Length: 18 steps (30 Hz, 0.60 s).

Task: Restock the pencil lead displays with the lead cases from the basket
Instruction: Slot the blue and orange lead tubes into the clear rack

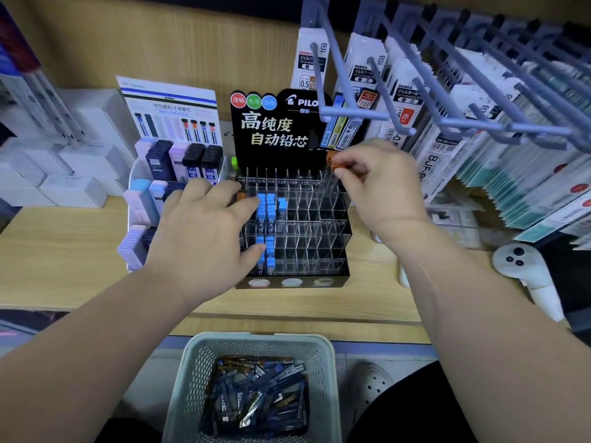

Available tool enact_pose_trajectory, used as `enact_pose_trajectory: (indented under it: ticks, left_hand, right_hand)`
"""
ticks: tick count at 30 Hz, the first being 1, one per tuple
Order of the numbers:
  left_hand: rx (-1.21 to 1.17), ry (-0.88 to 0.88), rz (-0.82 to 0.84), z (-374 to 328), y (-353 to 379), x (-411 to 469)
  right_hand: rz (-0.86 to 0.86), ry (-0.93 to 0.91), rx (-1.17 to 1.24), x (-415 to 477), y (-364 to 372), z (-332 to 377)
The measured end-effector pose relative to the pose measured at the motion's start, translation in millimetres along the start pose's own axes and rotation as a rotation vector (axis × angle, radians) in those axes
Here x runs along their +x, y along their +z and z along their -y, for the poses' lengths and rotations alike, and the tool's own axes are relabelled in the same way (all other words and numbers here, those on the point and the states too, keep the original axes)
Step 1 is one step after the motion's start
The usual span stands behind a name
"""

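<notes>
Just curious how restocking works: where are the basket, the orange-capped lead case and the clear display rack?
basket (193, 380): head view, its left mesh wall.
orange-capped lead case (332, 160): head view, its orange cap.
clear display rack (315, 247): head view, an empty compartment.

Bright, even light; wide-angle bending and blur toward the edges.

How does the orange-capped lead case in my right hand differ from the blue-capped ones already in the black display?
The orange-capped case has an orange cap; the blue-capped cases have blue caps. The orange-capped case is pinched in the right hand over the display's back right slots; the blue-capped cases sit slotted in its left columns. It is a single case, while they fill several rows. Both kinds are slim lead cases.
</notes>
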<state>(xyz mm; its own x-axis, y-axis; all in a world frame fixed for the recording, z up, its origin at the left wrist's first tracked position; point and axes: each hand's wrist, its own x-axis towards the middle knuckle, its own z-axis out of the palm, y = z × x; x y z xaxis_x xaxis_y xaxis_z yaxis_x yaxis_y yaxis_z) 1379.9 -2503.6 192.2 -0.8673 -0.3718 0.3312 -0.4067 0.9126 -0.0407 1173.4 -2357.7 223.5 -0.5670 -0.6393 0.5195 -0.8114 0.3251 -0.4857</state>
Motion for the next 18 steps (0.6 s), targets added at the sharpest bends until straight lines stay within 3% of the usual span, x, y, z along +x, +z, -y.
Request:
enact_pose_trajectory:
  ticks: [9,18]
  left_hand:
    - [0.022,0.003,0.033,-2,-3,-1]
    - [0.016,0.010,0.008,-1,-3,0]
  right_hand:
    - [-0.162,0.059,-0.041,-6,21,-5]
    - [-0.089,0.053,-0.053,-13,14,-5]
